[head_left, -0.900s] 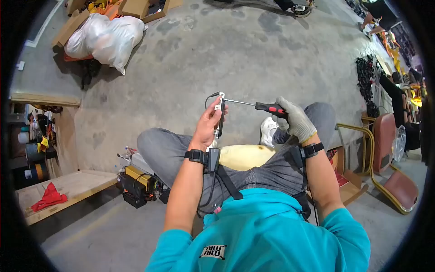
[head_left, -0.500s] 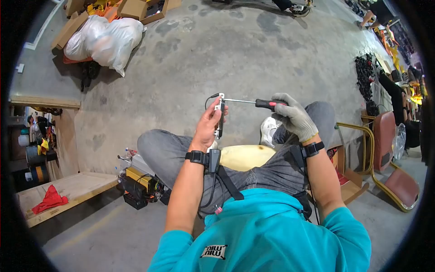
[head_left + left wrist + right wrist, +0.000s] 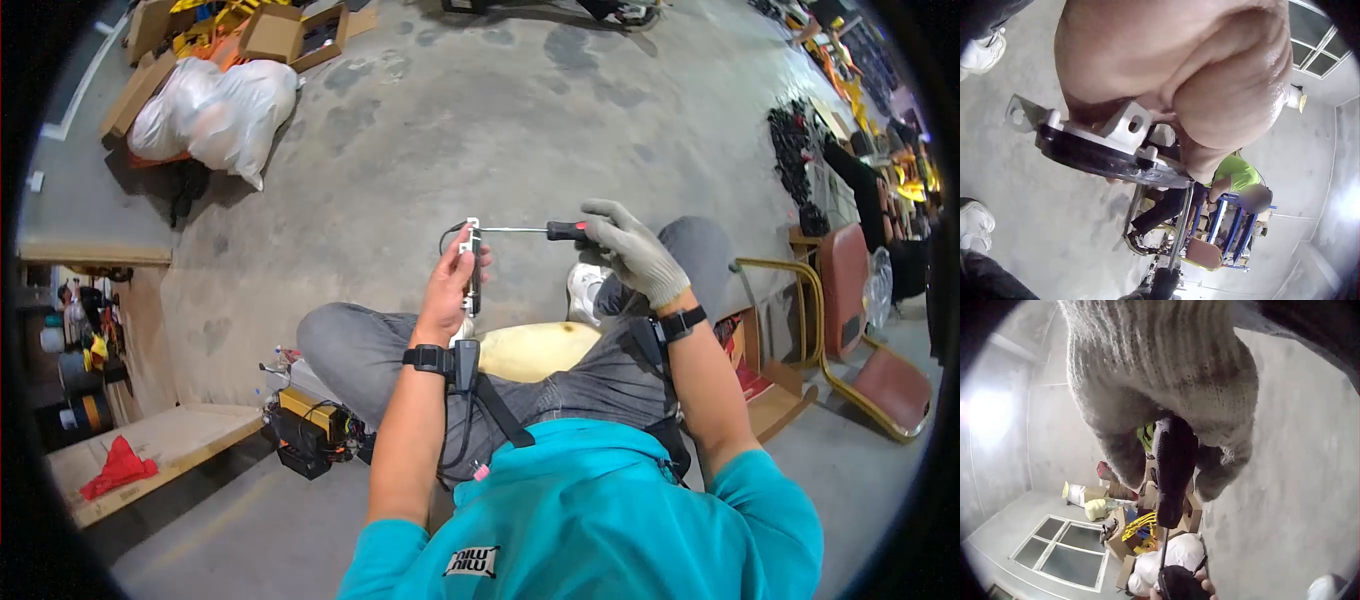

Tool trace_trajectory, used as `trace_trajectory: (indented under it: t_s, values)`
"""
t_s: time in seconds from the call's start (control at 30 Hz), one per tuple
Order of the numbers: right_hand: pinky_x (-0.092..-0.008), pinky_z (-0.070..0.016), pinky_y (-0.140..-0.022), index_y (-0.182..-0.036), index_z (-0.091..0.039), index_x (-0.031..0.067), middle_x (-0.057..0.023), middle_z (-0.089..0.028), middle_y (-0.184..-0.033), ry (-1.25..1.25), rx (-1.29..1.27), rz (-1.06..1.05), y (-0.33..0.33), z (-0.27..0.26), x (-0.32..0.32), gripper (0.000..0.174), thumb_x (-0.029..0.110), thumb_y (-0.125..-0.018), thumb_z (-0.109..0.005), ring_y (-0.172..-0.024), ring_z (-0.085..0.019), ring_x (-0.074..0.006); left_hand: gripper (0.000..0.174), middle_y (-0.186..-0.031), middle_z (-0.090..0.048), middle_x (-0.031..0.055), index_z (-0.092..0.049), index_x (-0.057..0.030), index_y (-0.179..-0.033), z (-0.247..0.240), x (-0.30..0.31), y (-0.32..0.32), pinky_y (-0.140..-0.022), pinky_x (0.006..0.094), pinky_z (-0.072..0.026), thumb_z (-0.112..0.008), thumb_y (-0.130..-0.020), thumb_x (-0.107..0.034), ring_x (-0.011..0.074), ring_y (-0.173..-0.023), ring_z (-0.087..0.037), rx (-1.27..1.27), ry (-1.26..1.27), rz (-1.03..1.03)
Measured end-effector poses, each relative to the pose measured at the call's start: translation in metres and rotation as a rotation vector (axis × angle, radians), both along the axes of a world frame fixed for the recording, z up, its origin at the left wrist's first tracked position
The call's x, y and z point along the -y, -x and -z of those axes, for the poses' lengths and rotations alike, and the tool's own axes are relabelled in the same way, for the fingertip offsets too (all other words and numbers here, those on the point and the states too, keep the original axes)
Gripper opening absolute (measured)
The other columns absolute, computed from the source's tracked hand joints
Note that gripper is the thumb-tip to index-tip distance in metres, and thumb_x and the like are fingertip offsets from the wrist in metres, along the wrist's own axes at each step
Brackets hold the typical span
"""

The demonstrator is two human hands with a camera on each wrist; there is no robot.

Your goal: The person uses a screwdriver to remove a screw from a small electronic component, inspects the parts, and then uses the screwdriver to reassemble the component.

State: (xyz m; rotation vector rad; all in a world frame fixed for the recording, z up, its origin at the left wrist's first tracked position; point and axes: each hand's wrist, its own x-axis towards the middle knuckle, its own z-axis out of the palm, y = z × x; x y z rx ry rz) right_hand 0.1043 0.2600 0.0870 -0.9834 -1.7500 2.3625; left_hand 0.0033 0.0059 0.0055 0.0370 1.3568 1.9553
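Left hand, bare: wraps round a flat black-and-white part with metal mounting tabs, holds it upright on edge above the knees. Thin black wire loops off its top end.
Right hand, in grey knit glove: closes round the red-and-black handle of a screwdriver, one finger raised. Shaft level, tip touching the part's top end.
Both held in mid-air over the concrete floor, just beyond a yellow cushion on the lap.
Far left: white bags; red cloth on a wooden board. Right: red chair.
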Motion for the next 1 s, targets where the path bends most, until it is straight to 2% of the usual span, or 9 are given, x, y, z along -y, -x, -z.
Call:
trace_trajectory:
  t_s: [0.07,0.13,0.23,0.4,0.5,0.6,0.67,0.8,1.0]
  values:
    - [-0.0247,-0.0512,-0.059,-0.117,-0.058,0.0019,-0.0082,-0.060,-0.082,0.216,0.177,-0.135,0.000,0.000,-0.015,0.030,0.020,-0.093,-0.057,-0.064,-0.059,-0.0113,0.050,-0.120,-0.060,0.0074,-0.038,-0.0147,-0.149,0.001,0.001,0.001,-0.087,0.0297,-0.0520,-0.051,-0.102,-0.026,0.0161,-0.106,-0.059,-0.020,0.026,0.001]
    - [-0.0250,-0.0528,-0.065,-0.116,-0.058,0.0006,-0.0084,-0.060,-0.087,-0.010,0.042,-0.219,-0.003,0.009,-0.021,0.030,0.016,-0.091,-0.059,-0.068,-0.059,-0.0121,0.050,-0.121,-0.061,0.0086,-0.037,-0.0147,-0.149,0.007,0.001,0.004,-0.087,0.0312,-0.0534,-0.051,-0.102,-0.026,0.0167,-0.106,-0.060,-0.069,0.042,0.005]
    - [-0.0270,-0.0537,-0.081,-0.115,-0.057,-0.0040,-0.0096,-0.058,-0.101,0.104,-0.151,-0.110,-0.006,0.024,-0.023,0.033,0.011,-0.087,-0.065,-0.083,-0.061,-0.0147,0.050,-0.121,-0.060,0.0108,-0.035,-0.0144,-0.150,0.010,0.002,0.001,-0.085,0.0316,-0.0558,-0.050,-0.103,-0.025,0.0172,-0.103,-0.062,-0.039,0.008,0.007]
    - [-0.0258,-0.0542,-0.068,-0.113,-0.058,-0.0028,-0.0079,-0.060,-0.091,0.068,0.026,-0.178,-0.009,0.007,-0.017,0.030,0.021,-0.094,-0.056,-0.077,-0.061,-0.0120,0.051,-0.120,-0.060,0.0118,-0.034,-0.0153,-0.150,0.005,0.003,-0.001,-0.085,0.0320,-0.0562,-0.048,-0.103,-0.029,0.0178,-0.103,-0.062,-0.014,0.025,0.018]
    - [-0.0220,-0.0451,-0.056,-0.109,-0.063,0.0021,-0.0025,-0.059,-0.080,-0.060,0.051,-0.263,-0.012,0.021,-0.025,0.025,0.019,-0.091,-0.057,-0.074,-0.058,-0.0065,0.053,-0.121,-0.060,0.0116,-0.032,-0.0155,-0.151,0.006,0.002,-0.001,-0.085,0.0322,-0.0561,-0.048,-0.103,-0.031,0.0179,-0.103,-0.061,-0.009,0.026,-0.002]
    - [-0.0210,-0.0442,-0.059,-0.111,-0.062,0.0029,-0.0030,-0.059,-0.084,-0.070,-0.133,-0.184,-0.012,0.036,-0.029,0.027,0.015,-0.088,-0.060,-0.075,-0.059,-0.0063,0.053,-0.121,-0.060,0.0115,-0.032,-0.0148,-0.151,0.007,0.001,-0.002,-0.085,0.0320,-0.0559,-0.048,-0.103,-0.030,0.0179,-0.103,-0.061,-0.001,0.024,-0.004]
    - [-0.0222,-0.0499,-0.064,-0.113,-0.060,0.0008,-0.0067,-0.061,-0.095,0.090,-0.158,-0.021,-0.007,0.003,-0.014,0.027,0.015,-0.089,-0.060,-0.077,-0.060,-0.0083,0.053,-0.121,-0.060,0.0117,-0.032,-0.0143,-0.151,0.010,0.001,-0.001,-0.084,0.0316,-0.0552,-0.048,-0.103,-0.029,0.0174,-0.103,-0.062,0.001,0.026,-0.002]
    - [-0.0245,-0.0518,-0.059,-0.110,-0.060,-0.0010,-0.0069,-0.062,-0.093,0.171,0.104,-0.195,-0.006,0.035,-0.027,0.030,0.024,-0.095,-0.057,-0.070,-0.060,-0.0106,0.054,-0.121,-0.060,0.0112,-0.032,-0.0134,-0.151,0.012,0.001,0.000,-0.084,0.0315,-0.0545,-0.051,-0.102,-0.027,0.0180,-0.104,-0.062,0.030,-0.021,-0.011]
    - [-0.0263,-0.0519,-0.068,-0.112,-0.060,0.0022,-0.0069,-0.060,-0.092,0.063,-0.101,-0.074,-0.001,0.012,-0.017,0.025,0.017,-0.092,-0.061,-0.075,-0.061,-0.0138,0.051,-0.119,-0.060,0.0101,-0.036,-0.0147,-0.150,0.003,-0.001,-0.001,-0.085,0.0313,-0.0533,-0.051,-0.102,-0.025,0.0175,-0.104,-0.060,0.027,0.002,-0.021]
